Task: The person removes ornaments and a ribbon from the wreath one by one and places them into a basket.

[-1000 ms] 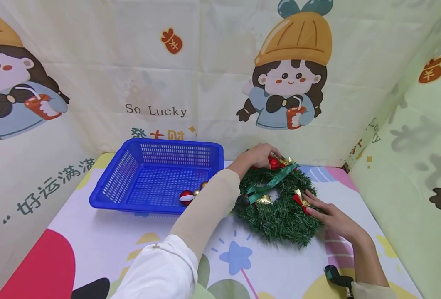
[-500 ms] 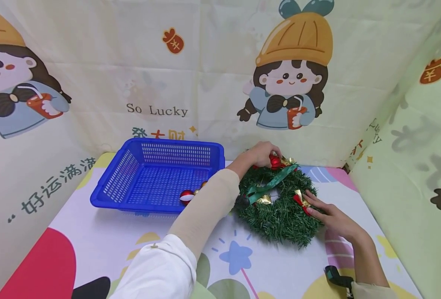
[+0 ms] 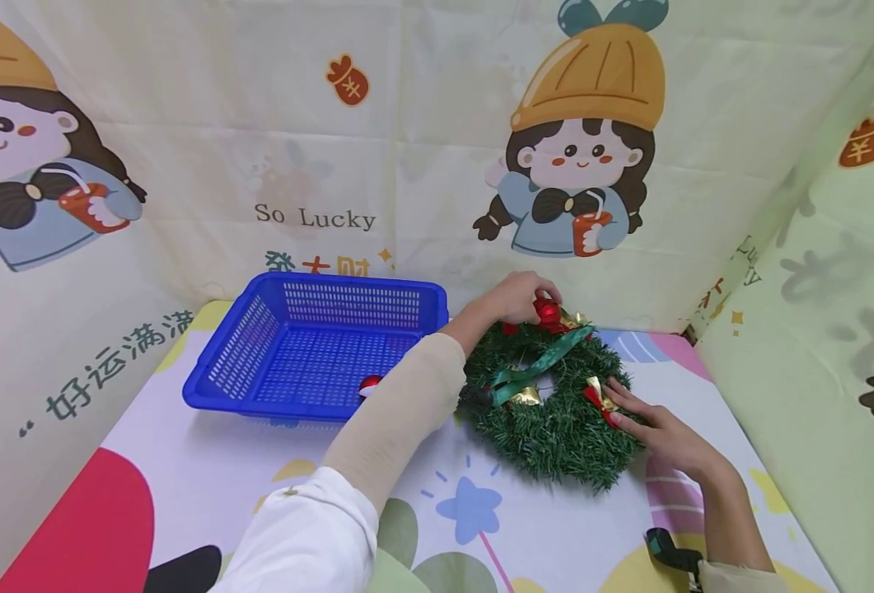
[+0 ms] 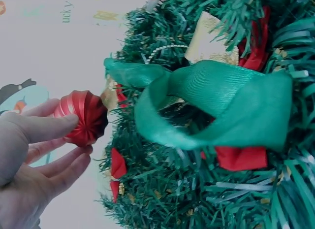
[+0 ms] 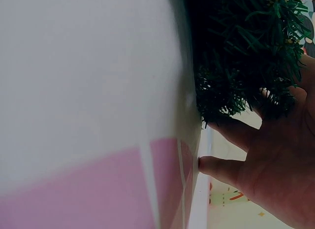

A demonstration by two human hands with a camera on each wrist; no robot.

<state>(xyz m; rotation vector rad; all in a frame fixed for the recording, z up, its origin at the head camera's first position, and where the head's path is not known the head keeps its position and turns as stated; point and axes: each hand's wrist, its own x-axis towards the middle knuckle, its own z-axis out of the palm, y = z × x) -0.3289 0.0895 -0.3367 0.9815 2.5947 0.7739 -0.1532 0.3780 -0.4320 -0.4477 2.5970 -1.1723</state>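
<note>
A green Christmas wreath (image 3: 563, 436) lies on the table, with red and gold bows and a loose green ribbon (image 4: 216, 96) across its top. My left hand (image 3: 520, 298) pinches a ridged red Christmas bauble (image 4: 82, 118) between thumb and fingers at the wreath's far edge. In the left wrist view that hand (image 4: 37, 155) keeps the bauble close beside the greenery. My right hand (image 3: 662, 432) rests on the wreath's right side by a red and gold bow (image 3: 600, 397), fingers extended. From the right wrist, the fingers of the right hand (image 5: 275, 155) appear spread against the wreath's edge.
A blue plastic basket (image 3: 214, 406) stands left of the wreath. Inside it a red and white bauble (image 3: 369, 385) is partly covered by my left forearm. Printed cloth walls (image 3: 422, 165) rise close behind the wreath and at both sides.
My left hand has risen slightly with the red bauble, which now shows more above the wreath's far edge. The left forearm covers more of the baubles in the basket. My right hand stays put.
</note>
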